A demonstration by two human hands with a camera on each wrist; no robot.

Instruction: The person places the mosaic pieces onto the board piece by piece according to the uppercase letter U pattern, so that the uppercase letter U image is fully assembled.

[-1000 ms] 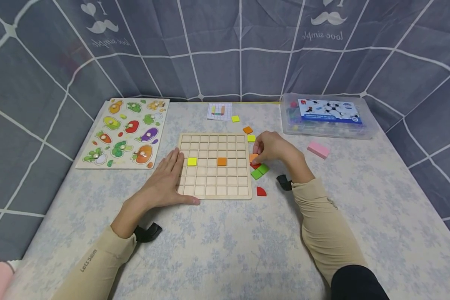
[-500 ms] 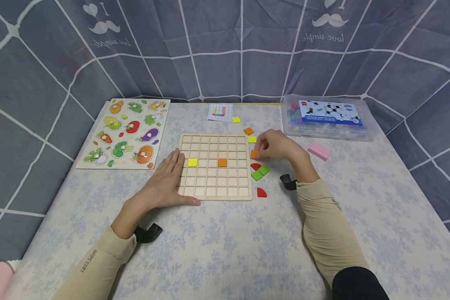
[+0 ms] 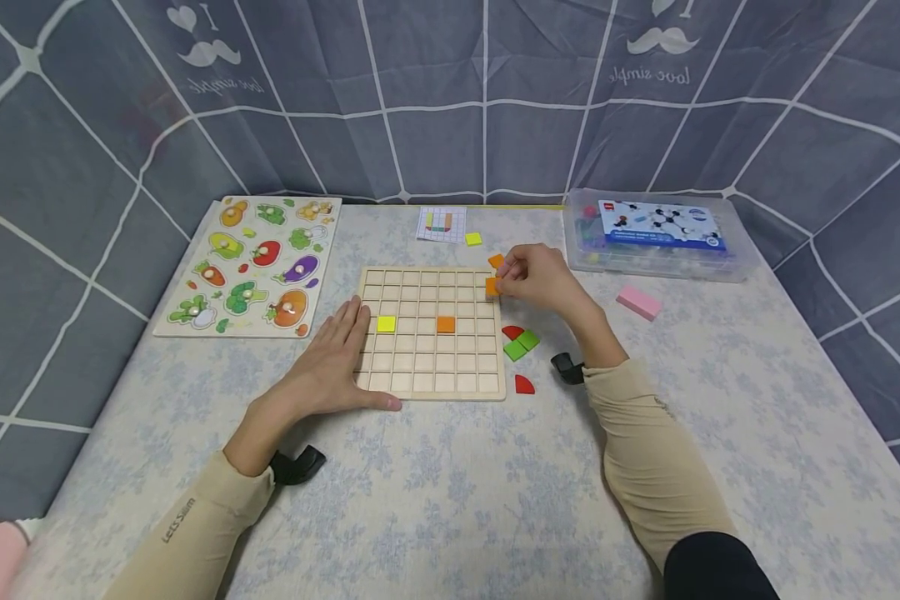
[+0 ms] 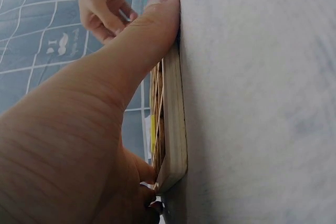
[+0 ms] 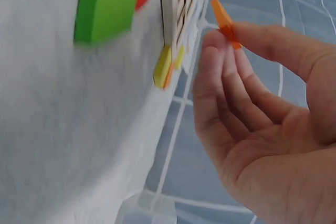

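Note:
The wooden grid board (image 3: 425,362) lies flat, with a yellow square (image 3: 386,324) and an orange square (image 3: 446,324) in its cells. My left hand (image 3: 322,367) rests along the board's left side, fingers straight and thumb at the near edge; in the left wrist view the thumb (image 4: 152,19) lies against the board's edge (image 4: 176,124). Over the board's upper right corner, my right hand (image 3: 538,279) pinches an orange square (image 3: 492,287) between thumb and fingertips. The right wrist view shows that orange square (image 5: 226,23) held off the surface by the right hand (image 5: 262,98).
Right of the board lie green squares (image 3: 521,345), red quarter pieces (image 3: 524,384) and an orange piece (image 3: 497,261). Behind are a yellow square (image 3: 473,239) and a pattern card (image 3: 441,225). A vegetable puzzle (image 3: 247,267), plastic box (image 3: 660,258) and pink block (image 3: 638,302) stand around.
My right hand has lifted the orange square from beside the red piece and moved it up and left, over the board's upper right corner. The left hand has stayed in place.

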